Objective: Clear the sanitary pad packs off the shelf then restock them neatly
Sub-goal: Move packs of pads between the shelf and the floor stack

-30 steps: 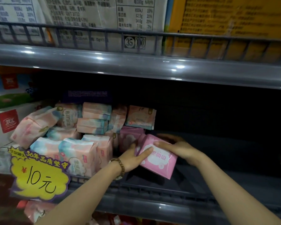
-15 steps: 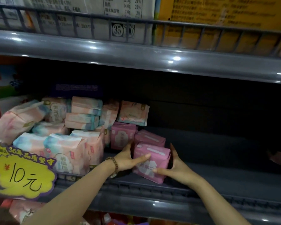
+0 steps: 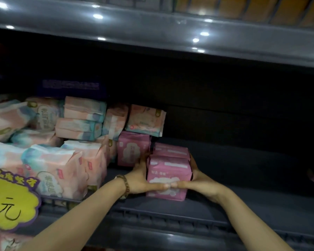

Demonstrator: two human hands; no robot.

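- Both hands are in on the shelf (image 3: 246,171) here. The left hand (image 3: 143,178) and right hand (image 3: 201,180) squeeze the front pink pack (image 3: 168,173) between them.
- Fingers are wrapped round the pack's left and right sides, and the two thumbs meet tip to tip across its near face. That is a firm two-handed grasp.
- The pack stands upright on the shelf floor, near the front rail and just right of the middle of the stock.
- Directly behind it and touching it sits a second pink pack (image 3: 170,151), lined up front to back.
- A third pink pack (image 3: 132,147) stands a little farther back on the left, close to the left hand's fingers.
- Over on the left, the pastel packs (image 3: 62,165) are piled two high. Some lie flat, some stand and some lean, so it is not a tidy block.
- A yellow price tag (image 3: 9,200) hangs off the near left rail, and there is a bracelet (image 3: 124,185) on the left wrist.
- My read is that restocking is under way. The pink row has only begun, with this pack being squared up against the one behind it.
- Left to do, as far as I can judge: add more pink packs to the dark stretch of shelf on the right, and straighten that leaning pastel pile.
- There is a pinkish shape at the far right edge, but it is too cut off to name.
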